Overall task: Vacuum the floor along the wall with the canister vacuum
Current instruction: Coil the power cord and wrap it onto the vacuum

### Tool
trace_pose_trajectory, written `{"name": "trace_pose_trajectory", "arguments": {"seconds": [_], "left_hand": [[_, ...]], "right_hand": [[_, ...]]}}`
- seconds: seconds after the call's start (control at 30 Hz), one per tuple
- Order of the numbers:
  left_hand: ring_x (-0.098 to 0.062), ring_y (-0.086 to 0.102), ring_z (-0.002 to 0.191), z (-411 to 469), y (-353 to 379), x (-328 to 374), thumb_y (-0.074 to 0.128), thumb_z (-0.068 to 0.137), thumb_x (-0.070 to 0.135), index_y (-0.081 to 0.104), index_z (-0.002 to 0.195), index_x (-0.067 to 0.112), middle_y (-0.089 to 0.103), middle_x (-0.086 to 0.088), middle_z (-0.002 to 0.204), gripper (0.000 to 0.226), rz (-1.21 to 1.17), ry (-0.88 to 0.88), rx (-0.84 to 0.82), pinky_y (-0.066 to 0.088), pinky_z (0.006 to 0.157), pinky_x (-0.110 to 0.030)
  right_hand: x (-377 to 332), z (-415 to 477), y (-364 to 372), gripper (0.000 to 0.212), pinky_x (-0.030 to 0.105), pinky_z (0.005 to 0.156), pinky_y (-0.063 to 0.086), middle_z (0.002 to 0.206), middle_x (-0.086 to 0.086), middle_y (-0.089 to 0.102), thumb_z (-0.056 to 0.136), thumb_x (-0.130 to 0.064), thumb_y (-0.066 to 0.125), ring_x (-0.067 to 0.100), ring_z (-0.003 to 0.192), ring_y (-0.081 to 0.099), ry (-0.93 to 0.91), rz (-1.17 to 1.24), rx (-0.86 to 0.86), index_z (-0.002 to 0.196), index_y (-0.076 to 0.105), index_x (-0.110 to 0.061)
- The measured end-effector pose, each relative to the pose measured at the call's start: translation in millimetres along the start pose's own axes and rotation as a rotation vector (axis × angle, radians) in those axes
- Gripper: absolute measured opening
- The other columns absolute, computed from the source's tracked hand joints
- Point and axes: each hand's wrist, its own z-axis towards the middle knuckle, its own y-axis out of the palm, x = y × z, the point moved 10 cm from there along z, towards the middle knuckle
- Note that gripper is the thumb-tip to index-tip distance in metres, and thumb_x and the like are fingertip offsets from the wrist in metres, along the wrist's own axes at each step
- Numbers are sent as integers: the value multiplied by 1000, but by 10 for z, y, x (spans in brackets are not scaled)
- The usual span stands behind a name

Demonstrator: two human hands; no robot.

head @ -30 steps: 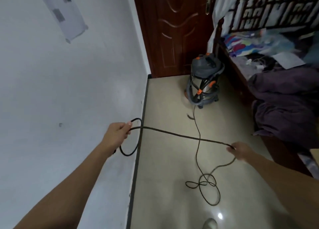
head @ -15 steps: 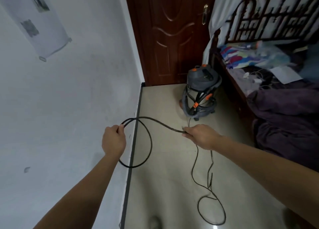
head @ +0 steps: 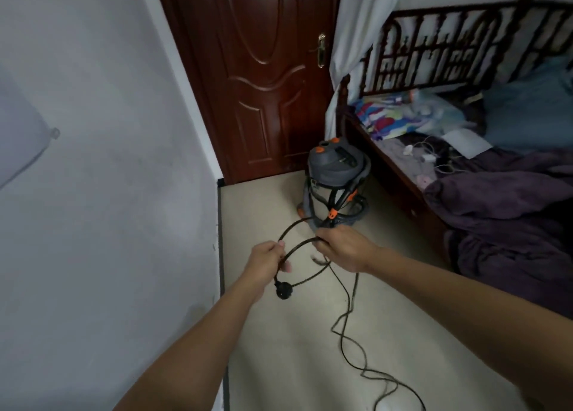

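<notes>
The grey and orange canister vacuum [head: 336,183] stands on the beige floor by the dark wooden door, close to the bed frame. Its black power cord [head: 345,324] trails loosely across the floor toward me. My left hand [head: 267,260] grips coiled loops of the cord, and the black plug [head: 282,290] hangs just below it. My right hand [head: 345,246] is closed on the cord a short way to the right, in front of the vacuum's base. Both hands are close together above the floor near the wall.
A white wall [head: 102,193] with a dark baseboard [head: 221,255] runs along the left. The wooden door [head: 263,76] closes the far end. A bed [head: 496,200] with purple bedding and clutter fills the right side, leaving a narrow strip of floor.
My right hand has come in toward my left hand, bringing more cord into a second loop. The plug now hangs below my left hand. The view has shifted nearer the vacuum.
</notes>
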Motion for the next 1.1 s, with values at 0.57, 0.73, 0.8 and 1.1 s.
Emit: {"name": "trace_pose_trajectory", "arguments": {"seconds": [0.57, 0.73, 0.8, 1.1], "left_hand": [[-18, 31, 43, 1523, -946, 1076, 49, 98, 43, 64, 76, 2, 40, -5, 50, 50, 144, 13, 299, 24, 45, -23], [-8, 31, 36, 1858, -342, 1111, 50, 99, 25, 61, 83, 8, 43, 0, 51, 26, 23, -36, 168, 22, 38, -17], [-7, 36, 38, 1946, -153, 1204, 47, 101, 24, 57, 80, 10, 53, -5, 60, 27, 53, 13, 139, 26, 38, -19], [8, 57, 71, 2419, 409, 1372, 41, 104, 24, 48, 83, 12, 75, 5, 83, 25, 104, 159, -67, 39, 71, -11]], "right_hand": [[3578, -336, 422, 50, 32, 87, 45, 123, 20, 62, 106, -41, 30, 32, 114, 60, 861, 18, -211, 122, 59, -3], [2821, 594, 153, 44, 34, 82, 45, 114, 11, 63, 102, -48, 35, 29, 104, 59, 532, -59, -185, 123, 49, -13], [2331, 866, -7, 36, 35, 77, 46, 105, 5, 62, 103, -41, 34, 26, 92, 60, 314, -74, -151, 124, 47, -15], [1221, 1583, -712, 15, 37, 64, 43, 83, -2, 54, 103, -28, 40, 18, 71, 50, -115, -41, 13, 94, 49, -20]]}}
